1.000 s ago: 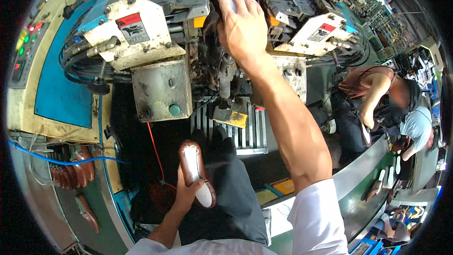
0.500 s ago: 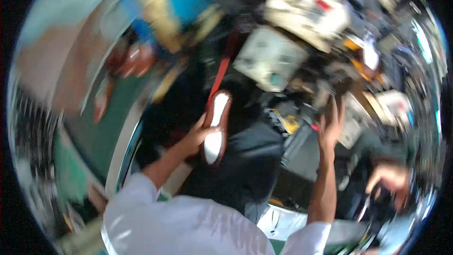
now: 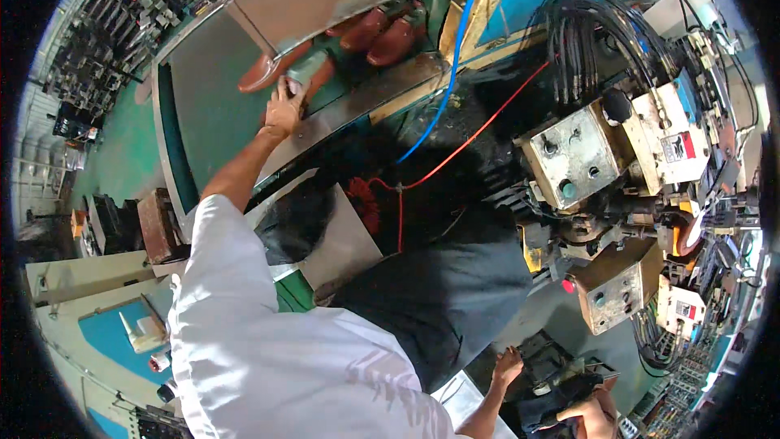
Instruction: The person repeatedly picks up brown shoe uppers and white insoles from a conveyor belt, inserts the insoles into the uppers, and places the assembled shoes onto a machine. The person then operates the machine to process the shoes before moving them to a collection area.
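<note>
Left hand point(image 3: 282, 110) moved shoe point(image 3: 302, 73) onto conveyor point(image 3: 211, 97).

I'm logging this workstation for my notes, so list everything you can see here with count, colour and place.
Shoe on belt: one, brown with a grey sole, under the left hand.
Shoes further along the belt: about three, brown and reddish, upper middle.
Conveyor belt: one, dark green, upper left.
Machine: one, cream and grey, with control boxes, right side.
Black cable bundle: one, above the machine.
Blue hose: one, upper middle.
Red cable: one, middle.
Another person's hand: one, bottom right.
Left hand: on the brown shoe.
Right hand: open, low near the bottom edge.
</note>
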`<action>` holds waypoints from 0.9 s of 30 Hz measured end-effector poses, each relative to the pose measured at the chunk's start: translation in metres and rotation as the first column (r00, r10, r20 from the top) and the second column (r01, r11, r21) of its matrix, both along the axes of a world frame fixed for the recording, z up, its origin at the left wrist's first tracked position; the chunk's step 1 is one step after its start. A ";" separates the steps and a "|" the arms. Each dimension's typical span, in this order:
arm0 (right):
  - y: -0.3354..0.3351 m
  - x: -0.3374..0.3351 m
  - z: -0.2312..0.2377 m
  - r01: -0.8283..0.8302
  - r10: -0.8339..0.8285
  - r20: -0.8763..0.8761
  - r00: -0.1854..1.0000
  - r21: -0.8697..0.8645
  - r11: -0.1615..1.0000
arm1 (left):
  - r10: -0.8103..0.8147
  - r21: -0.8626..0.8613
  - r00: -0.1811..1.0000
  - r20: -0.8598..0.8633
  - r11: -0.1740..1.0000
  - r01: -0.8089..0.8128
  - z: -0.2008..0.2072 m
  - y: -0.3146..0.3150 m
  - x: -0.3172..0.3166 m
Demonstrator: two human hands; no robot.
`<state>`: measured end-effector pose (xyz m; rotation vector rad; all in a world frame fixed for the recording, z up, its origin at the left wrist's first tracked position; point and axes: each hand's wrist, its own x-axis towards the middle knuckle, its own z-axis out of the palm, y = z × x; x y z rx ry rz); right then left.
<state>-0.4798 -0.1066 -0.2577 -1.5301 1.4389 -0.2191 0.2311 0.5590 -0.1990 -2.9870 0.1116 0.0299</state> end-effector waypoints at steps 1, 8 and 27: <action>-0.014 0.002 0.004 0.050 -0.050 0.056 0.997 0.009 0.999 | -0.047 0.045 0.998 0.038 0.998 0.046 -0.009 -0.014 0.002; -0.022 0.094 0.075 -0.427 0.390 -0.174 0.904 -0.344 0.836 | -0.016 0.155 0.998 -0.067 0.988 0.027 -0.009 -0.022 0.036; -0.013 -0.089 0.102 0.200 -0.258 0.146 0.955 0.326 0.924 | 0.315 -0.045 0.914 -0.256 0.940 -0.337 -0.004 0.078 0.116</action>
